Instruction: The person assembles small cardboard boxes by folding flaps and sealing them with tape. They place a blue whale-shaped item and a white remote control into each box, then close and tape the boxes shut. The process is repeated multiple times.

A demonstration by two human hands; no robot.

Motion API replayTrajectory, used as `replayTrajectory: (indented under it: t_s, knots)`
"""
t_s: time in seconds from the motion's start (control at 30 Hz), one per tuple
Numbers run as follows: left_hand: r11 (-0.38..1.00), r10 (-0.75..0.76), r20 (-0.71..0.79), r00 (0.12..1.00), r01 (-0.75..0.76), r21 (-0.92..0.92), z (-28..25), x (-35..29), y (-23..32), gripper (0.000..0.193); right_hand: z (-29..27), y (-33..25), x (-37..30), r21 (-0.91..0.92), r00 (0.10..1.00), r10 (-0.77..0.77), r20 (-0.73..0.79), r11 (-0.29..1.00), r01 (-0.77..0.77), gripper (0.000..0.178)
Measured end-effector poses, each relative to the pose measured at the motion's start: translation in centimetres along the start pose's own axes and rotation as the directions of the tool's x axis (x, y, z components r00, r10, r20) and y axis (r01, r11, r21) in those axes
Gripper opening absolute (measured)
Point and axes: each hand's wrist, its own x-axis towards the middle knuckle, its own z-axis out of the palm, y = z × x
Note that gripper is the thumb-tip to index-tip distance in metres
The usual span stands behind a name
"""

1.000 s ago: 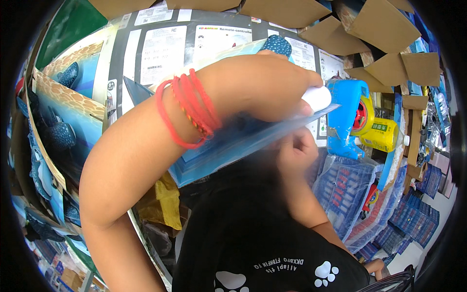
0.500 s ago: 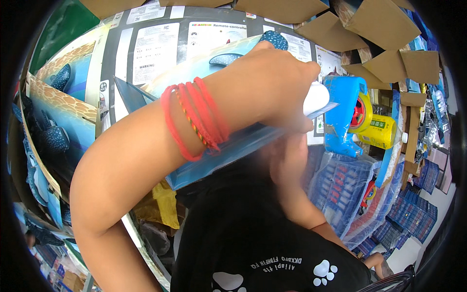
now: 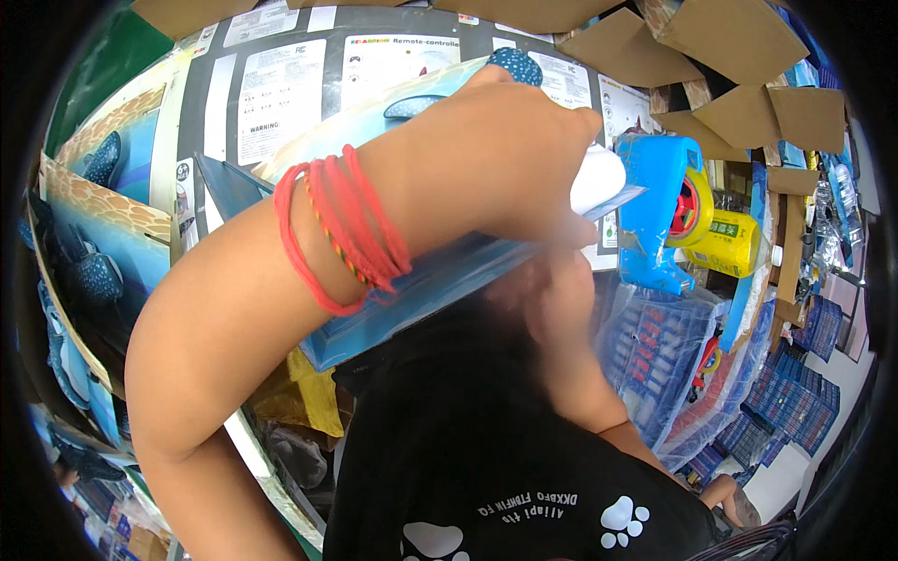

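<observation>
My left hand (image 3: pixel 538 154), red string bracelets round its wrist, reaches across a blue, sea-printed box (image 3: pixel 412 299) lying aslant before me. Its fingers curl over a toy shark (image 3: pixel 514 65); the spotted blue part shows beyond my knuckles. A smooth white rounded part (image 3: pixel 599 178) shows beside the fingers; whether it belongs to the toy is hidden. Below the box edge, close to my black shirt, my right hand (image 3: pixel 557 294) is smeared by motion. Its fingers cannot be made out.
A blue tape dispenser (image 3: pixel 655 215) with a yellow bottle (image 3: pixel 725 245) beside it stands right. Plastic-wrapped packs (image 3: pixel 655 351) lie below. Open cartons (image 3: pixel 739 42) crowd the far right. At left, printed boxes (image 3: pixel 122 206) hold spotted toy sharks. The grey printed table surface (image 3: pixel 210 122) lies beyond.
My left arm, the box and the toy shift slightly left in view, as do the surroundings. My right hand stays by the box's near edge, still blurred.
</observation>
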Motion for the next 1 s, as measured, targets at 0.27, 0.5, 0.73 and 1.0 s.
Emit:
replayTrajectory:
  t_s: [0.27,0.5,0.73,1.0]
  knots:
    - [1.000,0.000,0.028,1.000,-0.001,0.009,-0.2,0.2,0.0,0.072,-0.1,-0.7,0.1,-0.016,0.992,0.127,0.012,0.992,-0.127,0.030]
    - [1.000,0.026,-0.019,0.999,-0.025,0.012,0.2,-0.1,-0.2,0.072,-0.7,-0.2,0.3,0.219,0.983,0.177,0.048,0.958,-0.184,0.035]
    - [0.999,0.003,0.003,1.000,-0.003,0.035,0.0,0.1,0.1,0.071,0.6,-0.9,0.2,-0.239,0.984,-0.167,-0.062,0.960,0.148,0.038]
    - [0.999,0.015,0.005,1.000,-0.015,0.037,0.1,0.0,-0.2,0.072,1.4,-1.1,0.0,-0.316,0.978,-0.166,-0.126,0.941,0.119,0.033]
